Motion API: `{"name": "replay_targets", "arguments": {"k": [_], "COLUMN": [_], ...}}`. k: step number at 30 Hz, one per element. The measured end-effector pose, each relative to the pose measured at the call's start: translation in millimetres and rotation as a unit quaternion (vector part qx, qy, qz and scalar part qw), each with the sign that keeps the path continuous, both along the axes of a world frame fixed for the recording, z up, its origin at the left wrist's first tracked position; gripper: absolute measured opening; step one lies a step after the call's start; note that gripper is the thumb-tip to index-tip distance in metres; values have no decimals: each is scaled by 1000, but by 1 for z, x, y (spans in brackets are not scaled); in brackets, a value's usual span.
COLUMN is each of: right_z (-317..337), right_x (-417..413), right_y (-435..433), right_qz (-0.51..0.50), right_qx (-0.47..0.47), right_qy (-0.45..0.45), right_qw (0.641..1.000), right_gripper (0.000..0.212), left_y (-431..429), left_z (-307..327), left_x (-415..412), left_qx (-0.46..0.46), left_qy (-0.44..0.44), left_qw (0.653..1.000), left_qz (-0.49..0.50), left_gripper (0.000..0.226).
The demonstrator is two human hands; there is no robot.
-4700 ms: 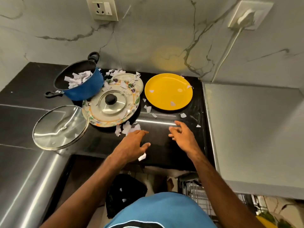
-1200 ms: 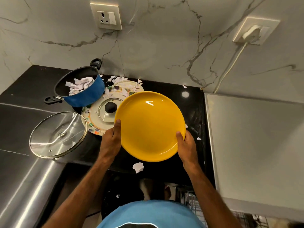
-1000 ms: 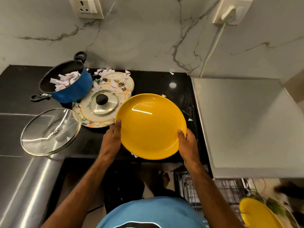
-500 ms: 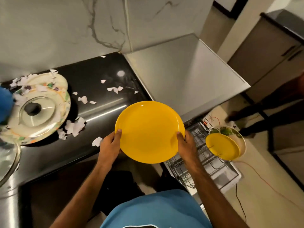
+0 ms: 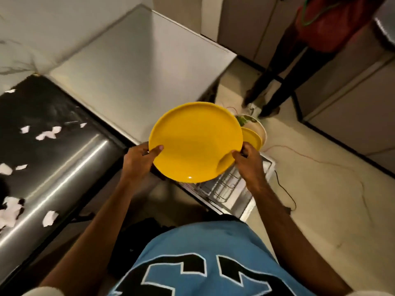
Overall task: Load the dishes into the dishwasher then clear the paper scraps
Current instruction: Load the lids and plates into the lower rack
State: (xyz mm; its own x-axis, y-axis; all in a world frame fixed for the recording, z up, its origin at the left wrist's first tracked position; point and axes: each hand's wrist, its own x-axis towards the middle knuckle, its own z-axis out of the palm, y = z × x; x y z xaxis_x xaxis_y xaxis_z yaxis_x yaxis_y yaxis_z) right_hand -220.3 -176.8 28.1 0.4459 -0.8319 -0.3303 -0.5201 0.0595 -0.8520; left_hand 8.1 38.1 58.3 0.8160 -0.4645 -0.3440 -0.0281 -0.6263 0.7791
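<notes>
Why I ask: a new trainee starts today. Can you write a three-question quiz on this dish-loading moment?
1. True or false: the large yellow plate already stands in the dishwasher rack.
2. How many hands grip it? A) none B) one C) two
3. What litters the black countertop?
Key: 1 false: it is held, not racked. 2 C: left hand and right hand. 3 white paper scraps.

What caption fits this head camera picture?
Left hand and right hand hold a yellow plate over the dishwasher rack; paper scraps litter the counter.
</notes>
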Motion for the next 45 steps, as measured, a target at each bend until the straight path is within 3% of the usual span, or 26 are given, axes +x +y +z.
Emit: {"name": "replay_targets", "arguments": {"k": [8,14,16,18,26,31,38,45], "right_z": [-31,-40,-37,-82,-89,-132,-215,-291], "right_x": [-84,-94,-95,-133,-103,-94,-75,-53], "right_y": [-65,-89,-84,-88,-99,-117,-144,-178], "right_qz": [-69,-84,-42,-79,32,23,18,-22], "right_qx": [7,-10,-28,35,-31,-27,-47,-115], "right_qy": [-4,-6,30,99,153,187,184,144], "right_qw": [998,996,998,991,987,982,982,983], "right_gripper": [28,38,35,39,37,44,37,35], "left_y": [-121,-174,-178,-229,-239,-273,-319,-358], "left_z": [-8,-3,-5,-57,-77,-130,-224,-306], "left_x": [-39,-42,-46,-80,-60,-54,-38,-19], "left_qx": [73,77,73,129,136,141,157,109], "left_qy": [-72,-137,-162,-128,-201,-184,-201,-207], "left_qw": [980,955,942,910,878,850,818,829], "left_qz": [-170,-250,-283,-372,-412,-474,-515,-508], "left_gripper": [23,33,29,26,26,32,34,33]}}
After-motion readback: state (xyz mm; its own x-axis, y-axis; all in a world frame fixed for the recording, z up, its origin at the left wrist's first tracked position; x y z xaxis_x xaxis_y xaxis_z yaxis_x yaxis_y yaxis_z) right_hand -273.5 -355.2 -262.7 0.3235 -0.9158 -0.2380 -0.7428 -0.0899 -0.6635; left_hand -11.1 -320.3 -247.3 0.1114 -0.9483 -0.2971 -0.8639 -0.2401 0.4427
